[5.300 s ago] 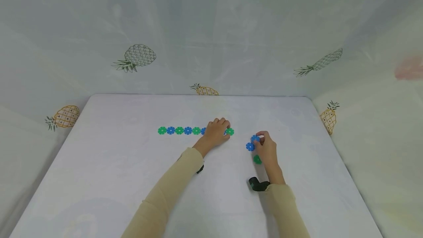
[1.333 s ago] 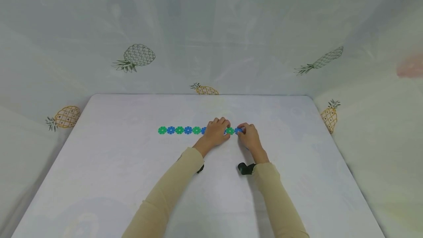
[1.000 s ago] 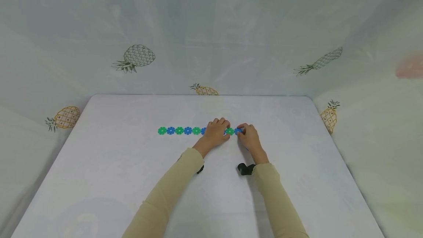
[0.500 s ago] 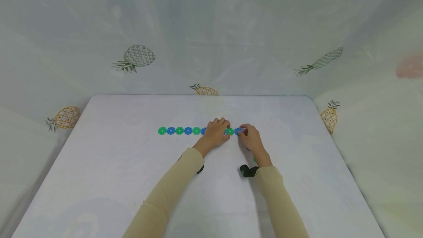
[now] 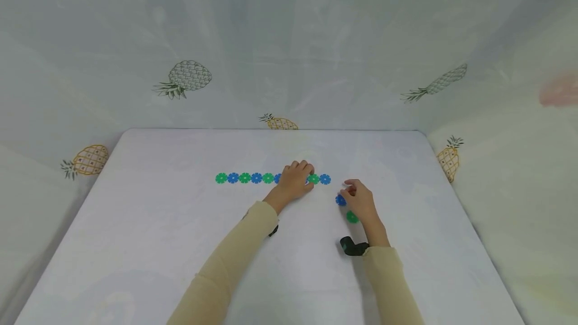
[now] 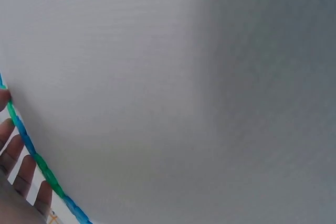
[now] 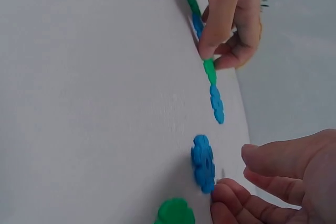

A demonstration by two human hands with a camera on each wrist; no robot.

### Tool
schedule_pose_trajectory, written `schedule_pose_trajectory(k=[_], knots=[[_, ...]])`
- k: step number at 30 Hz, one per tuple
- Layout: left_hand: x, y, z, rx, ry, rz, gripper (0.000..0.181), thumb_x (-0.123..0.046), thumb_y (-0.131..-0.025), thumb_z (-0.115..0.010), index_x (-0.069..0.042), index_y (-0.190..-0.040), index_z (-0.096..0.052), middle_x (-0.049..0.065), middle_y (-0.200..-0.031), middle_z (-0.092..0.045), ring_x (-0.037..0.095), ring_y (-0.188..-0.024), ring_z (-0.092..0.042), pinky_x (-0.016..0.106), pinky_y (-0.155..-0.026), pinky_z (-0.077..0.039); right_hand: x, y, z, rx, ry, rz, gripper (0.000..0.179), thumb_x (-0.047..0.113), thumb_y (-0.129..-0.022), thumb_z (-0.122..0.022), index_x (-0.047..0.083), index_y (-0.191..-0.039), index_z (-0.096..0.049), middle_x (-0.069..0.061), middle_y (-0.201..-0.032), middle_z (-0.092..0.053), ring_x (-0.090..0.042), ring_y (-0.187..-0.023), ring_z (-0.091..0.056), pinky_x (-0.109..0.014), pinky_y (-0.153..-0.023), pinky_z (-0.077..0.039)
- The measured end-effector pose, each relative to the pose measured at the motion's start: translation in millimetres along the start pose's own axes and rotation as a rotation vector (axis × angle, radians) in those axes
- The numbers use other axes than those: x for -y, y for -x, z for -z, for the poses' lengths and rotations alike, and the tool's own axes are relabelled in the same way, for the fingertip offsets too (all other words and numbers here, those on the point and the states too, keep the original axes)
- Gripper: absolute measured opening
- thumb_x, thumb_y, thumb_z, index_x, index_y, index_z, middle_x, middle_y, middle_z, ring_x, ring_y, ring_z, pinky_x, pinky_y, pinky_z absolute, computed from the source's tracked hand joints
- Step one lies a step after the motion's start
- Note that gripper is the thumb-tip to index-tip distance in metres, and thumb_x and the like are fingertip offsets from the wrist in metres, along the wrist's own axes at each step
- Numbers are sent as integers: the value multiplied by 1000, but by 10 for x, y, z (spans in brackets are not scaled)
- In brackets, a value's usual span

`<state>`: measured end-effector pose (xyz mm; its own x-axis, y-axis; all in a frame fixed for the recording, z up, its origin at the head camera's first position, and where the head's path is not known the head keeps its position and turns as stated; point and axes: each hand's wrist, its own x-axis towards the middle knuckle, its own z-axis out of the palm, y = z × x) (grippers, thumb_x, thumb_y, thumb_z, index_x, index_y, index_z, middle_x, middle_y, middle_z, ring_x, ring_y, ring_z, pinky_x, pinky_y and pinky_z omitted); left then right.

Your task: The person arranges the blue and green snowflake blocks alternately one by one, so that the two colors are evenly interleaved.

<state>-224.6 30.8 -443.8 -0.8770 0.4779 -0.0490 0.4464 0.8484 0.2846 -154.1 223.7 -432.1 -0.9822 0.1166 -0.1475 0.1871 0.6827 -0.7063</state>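
Observation:
Green and blue flower-shaped discs [image 5: 245, 178] stand in an alternating row on the white table. My left hand [image 5: 295, 180] covers part of the row, its thumb and index finger about the edges of a green flower disc [image 5: 313, 179]. At the row's right end lies a blue flower disc [image 5: 325, 179]. My right hand [image 5: 361, 202] is beside a loose blue flower disc [image 7: 203, 163], thumb and finger apart. One fingertip is close to that disc; whether it touches cannot be told. A loose green flower disc [image 7: 175, 212] lies nearer me.
The white table [image 5: 135, 224] stretches around the row on every side. Behind it hangs a pale cloth [image 5: 289, 54] printed with pineapples. A dark wrist-worn device [image 5: 353, 246] sits at my right wrist.
My right hand has let go of the blue flower disc at the row's right end and come back right and nearer, to the loose blue disc. My left hand has stayed put.

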Motion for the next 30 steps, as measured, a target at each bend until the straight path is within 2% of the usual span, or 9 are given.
schedule_pose_trajectory(k=[7,13,17,24,30], knots=[[20,-8,-11,4,1,8,33,-35,-90,-57,-19,-118,-49,-1,-118,-51,19,-107,-44,38,-94,-39,-99,179,64,0,22,-16,39,14,-89,-60,-4,-123,-51,-19,-104,-58,-29,-95,-55,-40,-82,-47],[19,-15,-9,4,5,3,33,-34,-90,-58,-19,-118,-50,-1,-118,-52,19,-107,-44,38,-94,-39,-188,377,70,25,20,-77,47,16,-85,-66,-4,-124,-50,-21,-109,-54,-30,-99,-51,-42,-87,-45],[21,-26,-19,7,-5,1,33,-35,-90,-57,-19,-118,-49,-1,-118,-51,19,-107,-44,38,-94,-39,-241,483,59,13,12,-76,46,14,-84,-67,-5,-122,-51,-22,-109,-53,-31,-99,-51,-43,-88,-45],[38,-42,-57,2,13,-7,32,-34,-91,-57,-18,-117,-49,-1,-117,-51,19,-107,-44,38,-94,-38,-257,519,18,-12,37,-70,43,13,-83,-67,-6,-119,-54,-20,-105,-52,-30,-97,-51,-41,-84,-45],[34,-34,-55,5,18,-4,32,-34,-91,-57,-18,-118,-49,-1,-118,-50,20,-107,-43,38,-94,-38,-273,518,34,7,58,-57,42,13,-83,-68,-6,-118,-54,-19,-105,-51,-29,-96,-50,-40,-83,-44]])
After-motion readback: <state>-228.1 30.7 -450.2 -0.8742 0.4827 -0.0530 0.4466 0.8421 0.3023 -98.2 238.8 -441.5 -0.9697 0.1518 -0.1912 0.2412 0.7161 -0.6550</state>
